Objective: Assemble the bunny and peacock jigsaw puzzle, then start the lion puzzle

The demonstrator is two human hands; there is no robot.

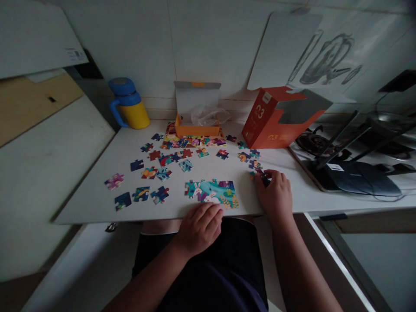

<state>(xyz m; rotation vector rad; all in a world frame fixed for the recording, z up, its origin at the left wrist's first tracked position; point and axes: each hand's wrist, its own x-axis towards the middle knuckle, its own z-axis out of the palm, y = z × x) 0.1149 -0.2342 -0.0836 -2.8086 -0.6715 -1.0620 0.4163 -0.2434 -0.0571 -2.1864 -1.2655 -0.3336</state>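
Note:
A joined section of jigsaw puzzle (214, 190), with white rabbits on teal, lies near the table's front edge. My left hand (201, 223) rests at that edge, fingers loosely laid out against the section's lower side, with nothing seen in them. To the right, my right hand (276, 193) has its thumb and fingers closed round a dark puzzle piece (265, 180), partly hidden by the fingers. Just beyond it lie several loose pieces, among them a dark blue one (255, 164). More loose pieces spread over the left, such as a pink one (114, 181) and a dark teal one (122, 201).
At the back an open orange box (197, 130) with clear plastic stands on a colourful picture sheet (169, 141). A blue and yellow bottle (131, 104) stands back left, a red-orange carton (269, 123) back right. Beyond are a gas stove (313, 141) and a black router (367, 175).

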